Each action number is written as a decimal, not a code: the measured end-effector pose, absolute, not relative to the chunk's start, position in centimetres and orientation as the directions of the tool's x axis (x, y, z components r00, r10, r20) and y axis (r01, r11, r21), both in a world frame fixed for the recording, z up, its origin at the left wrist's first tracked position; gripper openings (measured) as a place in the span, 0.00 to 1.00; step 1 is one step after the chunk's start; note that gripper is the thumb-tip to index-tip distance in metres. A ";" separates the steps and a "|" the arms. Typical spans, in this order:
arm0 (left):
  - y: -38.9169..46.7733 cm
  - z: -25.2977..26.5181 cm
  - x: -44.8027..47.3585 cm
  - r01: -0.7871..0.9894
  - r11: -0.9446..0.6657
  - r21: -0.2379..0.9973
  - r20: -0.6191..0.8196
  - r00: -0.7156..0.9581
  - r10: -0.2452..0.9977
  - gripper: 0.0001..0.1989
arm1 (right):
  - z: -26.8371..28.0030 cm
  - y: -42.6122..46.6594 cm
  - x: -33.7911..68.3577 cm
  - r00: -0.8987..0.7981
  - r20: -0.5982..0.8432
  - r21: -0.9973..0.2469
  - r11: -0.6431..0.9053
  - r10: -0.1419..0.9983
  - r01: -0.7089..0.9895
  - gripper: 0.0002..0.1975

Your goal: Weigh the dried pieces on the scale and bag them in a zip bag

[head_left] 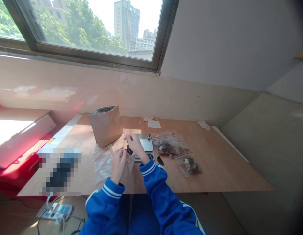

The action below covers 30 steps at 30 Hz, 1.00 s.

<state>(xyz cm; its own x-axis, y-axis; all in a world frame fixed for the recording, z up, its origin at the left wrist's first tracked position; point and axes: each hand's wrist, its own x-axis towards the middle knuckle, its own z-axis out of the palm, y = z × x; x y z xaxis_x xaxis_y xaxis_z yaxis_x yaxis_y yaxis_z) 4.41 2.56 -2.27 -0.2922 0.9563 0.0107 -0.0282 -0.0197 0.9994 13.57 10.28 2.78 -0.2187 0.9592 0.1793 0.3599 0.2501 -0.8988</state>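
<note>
My left hand (118,163) is closed on the near side of a small clear plastic bag (130,163) with dark brown, flake-like pieces (129,150) in or at it. My right hand (134,143) reaches over the far side, fingers pinched at the bag's upper edge; the exact grip is too small to see. Behind and under my right wrist stands a kitchen scale (146,143) with a silver plate, partly hidden. One small dark piece (149,137) lies on its right edge. Another dark piece (160,160) lies on the table beside the scale.
Several zip bags of brown dried pieces (168,147) lie right of the scale, one bag (190,165) nearer. A brown paper pouch (106,127) stands open at back left. Empty clear bags (102,164) lie flat at left. White paper (154,124) is by the wall.
</note>
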 end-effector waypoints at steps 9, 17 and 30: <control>2.3 -1.8 4.0 -0.144 0.024 0.989 -0.065 -0.290 0.955 0.26 | 1.4 11.9 16.0 -0.193 0.285 -0.886 0.335 0.939 0.320 0.19; 2.3 -1.7 3.6 -0.141 0.039 0.989 -0.080 -0.301 0.950 0.26 | -3.7 14.2 22.0 0.025 0.424 -0.567 0.244 0.905 0.787 0.14; 2.2 -1.8 4.1 -0.124 0.028 0.992 -0.064 -0.301 0.951 0.25 | 1.7 11.5 20.6 -0.058 0.380 -0.764 0.348 0.923 0.543 0.12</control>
<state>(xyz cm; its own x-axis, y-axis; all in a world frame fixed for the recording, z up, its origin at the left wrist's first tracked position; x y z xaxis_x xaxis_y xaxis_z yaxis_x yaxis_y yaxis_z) 4.10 2.22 -1.81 -0.3010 0.9514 -0.0644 -0.1243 0.0279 0.9919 20.56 11.53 1.65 -0.0577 0.9232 0.3800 0.5433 0.3484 -0.7638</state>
